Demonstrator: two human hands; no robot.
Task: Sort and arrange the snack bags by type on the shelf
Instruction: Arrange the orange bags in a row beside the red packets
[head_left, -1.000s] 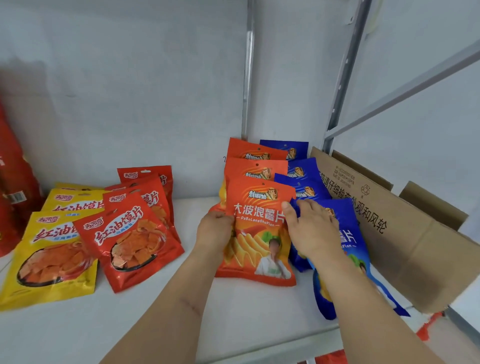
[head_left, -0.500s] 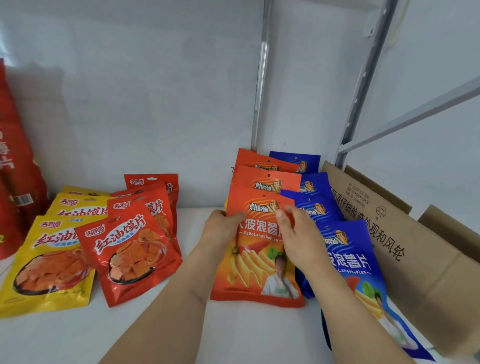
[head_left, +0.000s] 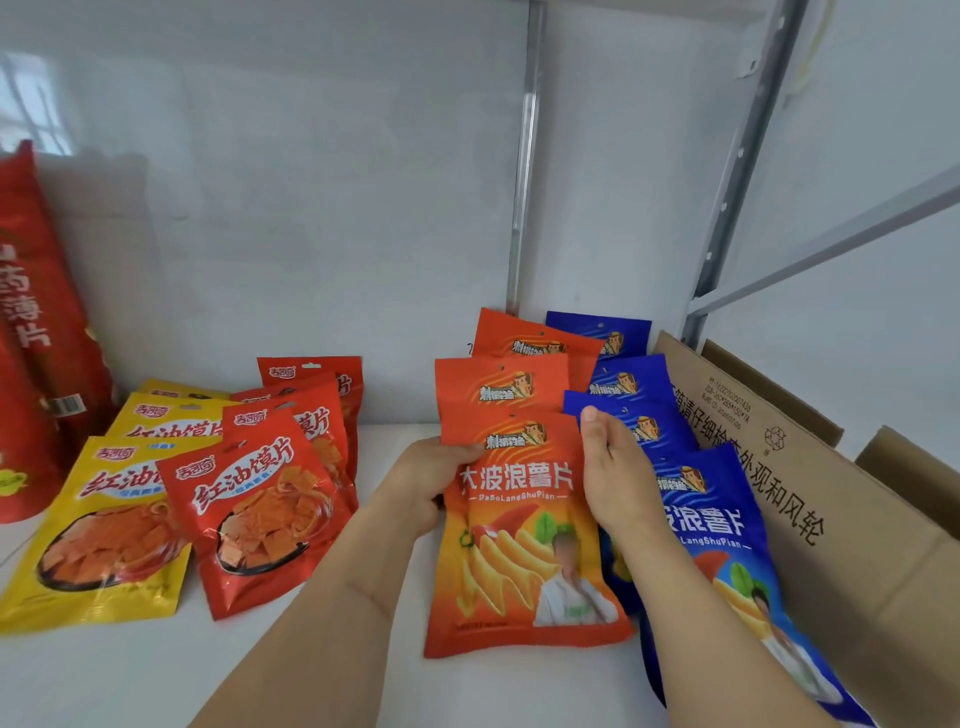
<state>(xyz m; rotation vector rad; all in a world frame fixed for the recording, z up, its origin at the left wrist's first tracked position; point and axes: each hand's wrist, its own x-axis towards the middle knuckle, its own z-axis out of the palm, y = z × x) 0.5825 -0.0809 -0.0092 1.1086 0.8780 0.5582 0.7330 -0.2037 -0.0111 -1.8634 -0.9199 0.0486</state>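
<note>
Little has been shifted since the earlier frame: the front orange chip bag (head_left: 524, 530) is still held at the head of its column on the white shelf (head_left: 322, 670), the left hand (head_left: 434, 480) gripping its left edge with the thumb on its face, the right hand (head_left: 615, 475) lying along its right edge, whether pinching cannot be told. A nudge rightward could disturb the overlapped blue bags (head_left: 696, 499) just beside it, and slick film could let the row fan out. The right fingers are hidden, and the lowest blue bag is cut off beside the cardboard box (head_left: 831, 493). Red and yellow bags (head_left: 260, 499) are lined up well apart.
</note>
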